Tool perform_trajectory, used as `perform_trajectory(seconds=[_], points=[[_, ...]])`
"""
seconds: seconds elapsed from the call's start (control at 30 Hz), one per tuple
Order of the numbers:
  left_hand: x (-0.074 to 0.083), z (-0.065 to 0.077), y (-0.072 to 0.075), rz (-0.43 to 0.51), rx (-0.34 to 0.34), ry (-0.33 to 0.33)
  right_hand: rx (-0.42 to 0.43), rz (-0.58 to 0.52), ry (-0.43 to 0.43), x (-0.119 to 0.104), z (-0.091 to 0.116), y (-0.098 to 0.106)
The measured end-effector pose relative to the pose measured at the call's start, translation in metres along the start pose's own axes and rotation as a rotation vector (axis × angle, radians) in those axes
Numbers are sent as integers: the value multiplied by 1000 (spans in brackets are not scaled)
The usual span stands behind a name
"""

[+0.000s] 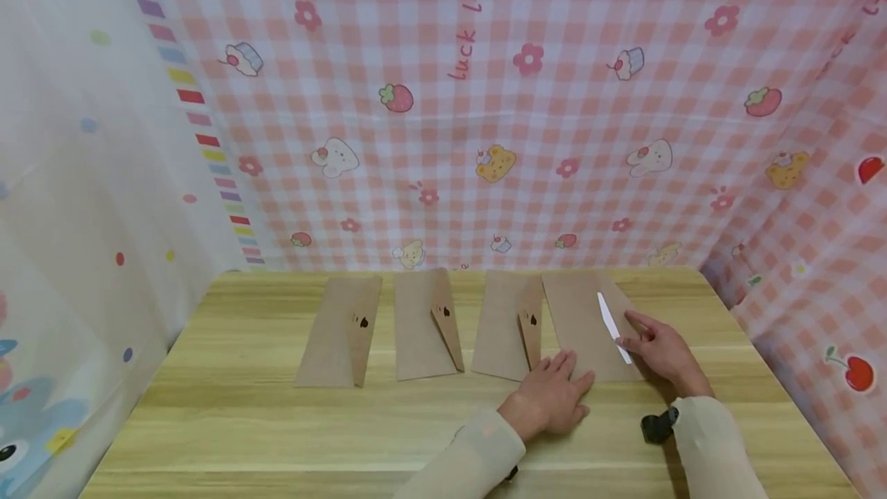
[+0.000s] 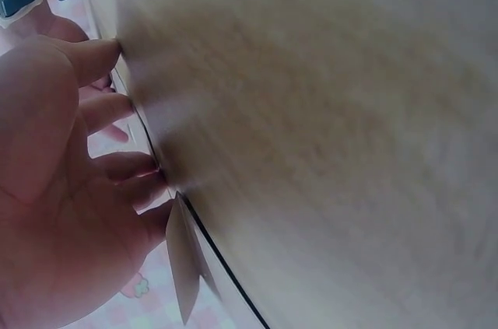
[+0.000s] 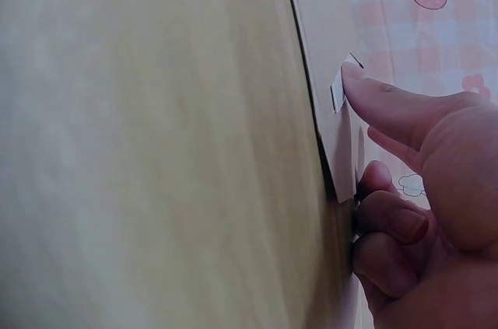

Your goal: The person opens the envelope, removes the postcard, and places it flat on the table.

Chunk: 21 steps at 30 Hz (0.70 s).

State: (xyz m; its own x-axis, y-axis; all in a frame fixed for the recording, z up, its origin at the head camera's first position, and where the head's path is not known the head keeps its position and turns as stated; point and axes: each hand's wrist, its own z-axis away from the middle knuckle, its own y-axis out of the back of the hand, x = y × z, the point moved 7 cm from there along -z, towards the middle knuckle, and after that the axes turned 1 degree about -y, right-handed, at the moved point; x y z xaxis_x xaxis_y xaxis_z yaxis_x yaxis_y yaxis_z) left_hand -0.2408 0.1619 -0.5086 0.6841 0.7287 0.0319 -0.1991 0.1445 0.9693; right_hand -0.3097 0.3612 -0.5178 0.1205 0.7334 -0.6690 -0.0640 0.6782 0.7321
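Note:
A flat brown kraft paper piece (image 1: 578,329) lies at the right end of a row, a narrow white strip (image 1: 610,326) slanting across its right part. At its right edge, my right hand (image 1: 665,356) pinches the paper, thumb on the white strip and index finger behind the edge. In the right wrist view the thumb (image 3: 389,107) presses on the strip, and the other fingers curl below the edge. My left hand (image 1: 554,395) rests palm down with spread fingers, its fingertips (image 2: 128,103) at the near edge of the paper.
Three more kraft paper pieces, the left (image 1: 326,337), second (image 1: 419,329) and third (image 1: 499,329), lie in the row, each with a folded flap bearing a dark print on its right side. Behind the wooden table (image 1: 312,437) hangs a pink checked cloth (image 1: 443,122).

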Motion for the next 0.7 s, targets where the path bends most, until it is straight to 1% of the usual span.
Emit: perform_trajectory(seconds=[0.17,0.37,0.5,0.7], points=[[0,0,0,11,-6,2,9,-7,-1,0,0,-1],[1,0,-1,36,-20,3,-4,-30,-18,-1,2,-1],[1,-1,-1,30,-16,2,-18,-21,-26,-1,4,-1],[2,-1,0,26,-7,5,-33,-33,-8,-2,4,-1]])
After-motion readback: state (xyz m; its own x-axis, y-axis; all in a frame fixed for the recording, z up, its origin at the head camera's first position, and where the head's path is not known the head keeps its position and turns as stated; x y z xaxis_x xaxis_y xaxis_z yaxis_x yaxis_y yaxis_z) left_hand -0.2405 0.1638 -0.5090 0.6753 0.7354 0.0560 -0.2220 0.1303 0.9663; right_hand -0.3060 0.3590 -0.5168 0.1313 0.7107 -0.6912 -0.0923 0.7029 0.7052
